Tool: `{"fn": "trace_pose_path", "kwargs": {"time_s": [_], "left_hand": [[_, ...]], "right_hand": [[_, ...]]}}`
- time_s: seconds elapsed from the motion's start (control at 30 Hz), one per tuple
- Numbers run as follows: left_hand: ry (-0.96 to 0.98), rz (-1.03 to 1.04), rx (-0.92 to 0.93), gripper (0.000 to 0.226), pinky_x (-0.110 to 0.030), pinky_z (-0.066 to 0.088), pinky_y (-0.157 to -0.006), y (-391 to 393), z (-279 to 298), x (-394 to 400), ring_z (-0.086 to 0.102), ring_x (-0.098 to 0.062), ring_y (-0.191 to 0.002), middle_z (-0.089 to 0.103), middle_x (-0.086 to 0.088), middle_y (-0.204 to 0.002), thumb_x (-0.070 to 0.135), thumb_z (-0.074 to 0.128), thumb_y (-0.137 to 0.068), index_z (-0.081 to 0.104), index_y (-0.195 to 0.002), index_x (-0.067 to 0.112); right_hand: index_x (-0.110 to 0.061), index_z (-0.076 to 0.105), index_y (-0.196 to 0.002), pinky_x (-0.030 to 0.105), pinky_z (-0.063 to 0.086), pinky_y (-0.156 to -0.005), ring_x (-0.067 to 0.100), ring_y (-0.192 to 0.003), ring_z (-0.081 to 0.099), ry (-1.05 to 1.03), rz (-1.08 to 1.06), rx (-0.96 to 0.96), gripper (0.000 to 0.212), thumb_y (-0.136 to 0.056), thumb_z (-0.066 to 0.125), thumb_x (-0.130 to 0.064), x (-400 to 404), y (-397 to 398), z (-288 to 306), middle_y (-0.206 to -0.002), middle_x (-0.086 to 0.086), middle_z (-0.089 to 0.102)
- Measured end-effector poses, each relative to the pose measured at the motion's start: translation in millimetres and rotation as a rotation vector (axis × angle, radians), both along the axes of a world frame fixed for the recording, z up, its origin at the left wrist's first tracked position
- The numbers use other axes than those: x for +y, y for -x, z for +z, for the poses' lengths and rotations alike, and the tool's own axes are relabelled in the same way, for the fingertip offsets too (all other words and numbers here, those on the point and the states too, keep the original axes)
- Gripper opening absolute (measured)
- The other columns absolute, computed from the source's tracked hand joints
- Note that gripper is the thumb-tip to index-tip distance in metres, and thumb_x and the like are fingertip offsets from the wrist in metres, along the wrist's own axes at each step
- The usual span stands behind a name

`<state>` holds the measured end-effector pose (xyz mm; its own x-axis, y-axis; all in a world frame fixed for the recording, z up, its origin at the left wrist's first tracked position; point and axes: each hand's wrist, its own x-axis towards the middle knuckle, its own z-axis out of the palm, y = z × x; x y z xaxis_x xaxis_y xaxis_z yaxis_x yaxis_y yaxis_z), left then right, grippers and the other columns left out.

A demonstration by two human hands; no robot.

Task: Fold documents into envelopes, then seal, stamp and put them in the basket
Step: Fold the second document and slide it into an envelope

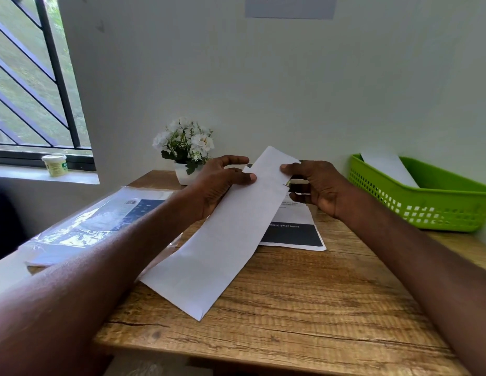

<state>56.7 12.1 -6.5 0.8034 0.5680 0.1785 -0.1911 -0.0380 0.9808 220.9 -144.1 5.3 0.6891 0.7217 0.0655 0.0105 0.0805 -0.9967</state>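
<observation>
Printed sheet (pixel 293 234) half under envelope (pixel 223 234)

One long white envelope (pixel 223 234), one printed document (pixel 293 232), one green basket (pixel 426 204) (one envelope (pixel 388 166) inside), one flowerpot (pixel 186 150), one plastic-wrapped pack (pixel 98 221).

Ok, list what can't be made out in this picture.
Head view:
- Printed sheet: mostly hidden under the envelope and right hand.
- Small dark object in the right hand: hidden by fingers.
- Wall sign: cut off by the top edge.
- Jar label: too small.
</observation>
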Motion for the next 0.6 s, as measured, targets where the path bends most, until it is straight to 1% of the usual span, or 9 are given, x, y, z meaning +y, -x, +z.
{"fn": "trace_pose_path", "kwargs": {"time_s": [0.03,0.1,0.17,0.23,0.33,0.43,0.5,0.6], "left_hand": [[-0.008,0.002,0.005,0.051,-0.048,0.064,-0.082,-0.1,-0.2,0.5,0.076,-0.035,-0.09,0.078,-0.02,-0.107,-0.001,0.081,-0.082,0.066,-0.129,0.013],[-0.002,-0.006,-0.001,0.051,-0.046,0.065,-0.081,-0.3,-0.4,1.0,0.076,-0.034,-0.089,0.078,-0.018,-0.106,-0.001,0.081,-0.082,0.067,-0.129,0.012],[-0.002,-0.015,-0.003,0.05,-0.044,0.065,-0.079,-0.8,-0.5,0.5,0.077,-0.033,-0.089,0.078,-0.018,-0.107,-0.001,0.081,-0.082,0.067,-0.128,0.013],[-0.019,-0.012,0.002,0.051,-0.046,0.064,-0.081,-0.9,-0.8,0.6,0.076,-0.034,-0.09,0.078,-0.019,-0.108,-0.001,0.082,-0.081,0.068,-0.128,0.014],[-0.026,-0.005,0.008,0.051,-0.046,0.063,-0.082,-0.2,-2.2,1.8,0.075,-0.034,-0.089,0.078,-0.016,-0.101,-0.001,0.082,-0.08,0.068,-0.127,0.014],[-0.037,0.005,0.012,0.051,-0.042,0.063,-0.077,0.5,-3.3,3.4,0.076,-0.031,-0.086,0.078,-0.01,-0.095,0.0,0.083,-0.08,0.069,-0.127,0.014],[-0.033,0.002,0.008,0.05,-0.039,0.063,-0.072,0.5,-2.8,2.7,0.076,-0.029,-0.083,0.079,-0.012,-0.097,-0.001,0.082,-0.081,0.069,-0.126,0.014],[-0.039,-0.002,0.017,0.05,-0.038,0.064,-0.071,1.2,-1.7,0.7,0.076,-0.029,-0.083,0.077,-0.016,-0.103,-0.001,0.082,-0.081,0.068,-0.127,0.014]], "right_hand": [[-0.011,0.07,-0.095,0.03,0.056,-0.059,0.021,-0.063,0.068,0.016,0.019,-0.004,0.022,-0.079,0.084,-0.018,-0.6,0.2,0.8,-0.081,0.009,0.072],[-0.011,0.071,-0.095,0.031,0.056,-0.058,0.021,-0.063,0.069,-0.005,0.026,0.011,0.022,-0.08,0.084,-0.021,-2.1,-1.7,3.1,-0.079,0.008,0.073],[-0.012,0.07,-0.093,0.03,0.056,-0.057,0.021,-0.06,0.069,-0.055,-0.007,0.034,0.021,-0.081,0.083,-0.023,-3.2,-5.1,4.2,-0.075,0.006,0.073],[-0.01,0.07,-0.094,0.029,0.056,-0.055,0.021,-0.058,0.07,-0.069,-0.026,0.035,0.021,-0.082,0.083,-0.022,-3.0,-6.7,3.4,-0.073,0.006,0.073],[-0.006,0.07,-0.099,0.031,0.057,-0.055,0.022,-0.059,0.069,-0.019,-0.003,0.034,0.025,-0.081,0.083,-0.017,-1.7,-4.5,1.7,-0.079,0.011,0.071],[-0.004,0.069,-0.103,0.033,0.057,-0.055,0.025,-0.064,0.07,0.037,0.058,0.043,0.028,-0.081,0.082,-0.015,-3.2,-3.4,2.3,-0.087,0.015,0.07],[-0.006,0.069,-0.103,0.033,0.058,-0.056,0.026,-0.069,0.073,0.058,0.105,0.034,0.026,-0.082,0.081,-0.015,-5.5,-5.0,2.1,-0.088,0.014,0.072],[-0.008,0.07,-0.103,0.033,0.058,-0.057,0.025,-0.071,0.074,0.073,0.136,0.006,0.025,-0.082,0.081,-0.016,-6.4,-6.4,1.7,-0.085,0.011,0.073]]}}
